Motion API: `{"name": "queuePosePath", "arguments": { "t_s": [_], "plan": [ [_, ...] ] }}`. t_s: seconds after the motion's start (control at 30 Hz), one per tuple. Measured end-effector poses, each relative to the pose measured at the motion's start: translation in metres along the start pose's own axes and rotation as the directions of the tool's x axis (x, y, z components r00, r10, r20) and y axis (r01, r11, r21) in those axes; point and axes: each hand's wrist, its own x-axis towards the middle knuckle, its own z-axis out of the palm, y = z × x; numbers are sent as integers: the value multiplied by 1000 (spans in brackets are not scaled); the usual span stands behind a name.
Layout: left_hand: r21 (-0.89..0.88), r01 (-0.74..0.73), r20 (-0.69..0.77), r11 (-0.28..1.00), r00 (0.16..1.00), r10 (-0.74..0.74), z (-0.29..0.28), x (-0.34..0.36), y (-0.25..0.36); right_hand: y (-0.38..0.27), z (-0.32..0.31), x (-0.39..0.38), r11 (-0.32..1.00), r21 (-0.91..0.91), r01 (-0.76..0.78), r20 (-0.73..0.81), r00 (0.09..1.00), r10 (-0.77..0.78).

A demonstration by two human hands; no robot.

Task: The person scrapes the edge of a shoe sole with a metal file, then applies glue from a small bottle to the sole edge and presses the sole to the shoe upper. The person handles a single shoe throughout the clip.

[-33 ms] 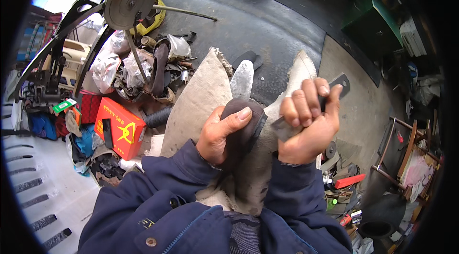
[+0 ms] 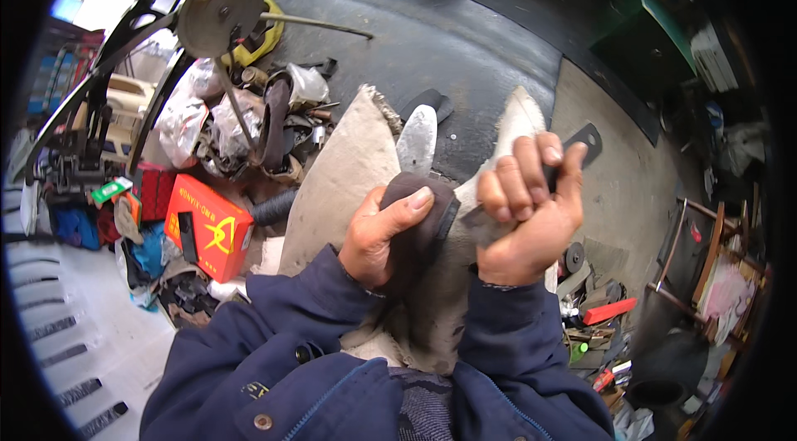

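Note:
My left hand (image 2: 374,233) is closed round a dark brown shoe (image 2: 411,233), its thumb pressed flat across the top. A black strip (image 2: 447,224) runs along the shoe's right edge. In my right fist (image 2: 531,213) is a flat metal knife (image 2: 584,145); its end with a hole sticks out above the fingers. The knife's other end (image 2: 481,227) points down towards the black strip, and I cannot tell whether they touch. Beyond the shoe stands a pale, foot-shaped metal last (image 2: 418,142). A worn canvas apron (image 2: 340,175) covers my knees.
At left stands a black machine with a round wheel (image 2: 220,11), beside a heap of bags and scraps (image 2: 241,117). Nearer are a red box (image 2: 212,229) and a spool of dark thread (image 2: 274,207). Scraps and a red bar (image 2: 610,311) lie at right, near a wooden rack (image 2: 721,267).
The whole view has shifted slightly. Both hands keep the same hold on the shoe and the knife, with hardly any movement between them.

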Motion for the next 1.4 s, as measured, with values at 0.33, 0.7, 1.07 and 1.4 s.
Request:
{"name": "queuePosePath", "arguments": {
  "t_s": [0.33, 0.7, 1.07, 1.4],
  "plan": [
    [58, -151, -85, 987, 984, 156, -32, 3, -4, -35, -10, -9, 876, -302, 377, -52, 911, -410],
    [84, -154, 78, 985, 986, 147, -31, -2, 2, -72, -24, -86, 596, -750, 286, 44, 921, -387],
    [138, -210, 215, 968, 960, 177, -54, 2, 8, -105, -45, -156, 783, -557, 278, -128, 902, -412],
    [114, -274, 217, 955, 945, 245, -61, 2, 6, -109, -74, -195, -365, -923, 124, 333, 734, -591]
  ]
}}
